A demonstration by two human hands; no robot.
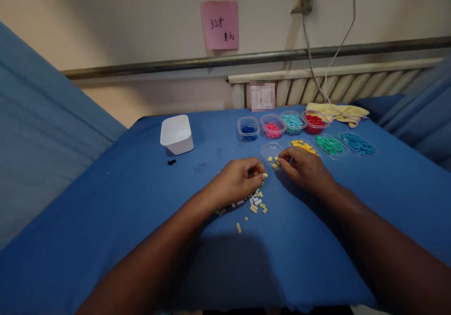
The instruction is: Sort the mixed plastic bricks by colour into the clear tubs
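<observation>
My left hand [239, 179] is closed in a pinch on a small pale yellow toy brick [265, 175]. Below its fingers lies a loose pile of white and pale yellow bricks [254, 208], partly covered by the hand. To the right, my right hand [310, 167] has thumb and forefinger drawn together at the rim of a clear plastic tub [264, 151]. A few pale yellow bricks [275, 165] sit in that tub. Something small and pale shows at the right fingertips, but whether they grip it is unclear.
Tubs of dark blue [248, 135], pink [273, 131], light blue [293, 123], red [316, 123], yellow [299, 145], green [329, 145] and teal [357, 143] bricks stand behind. A white bin [177, 141], black object [171, 162] and yellow cloth [338, 113] lie around.
</observation>
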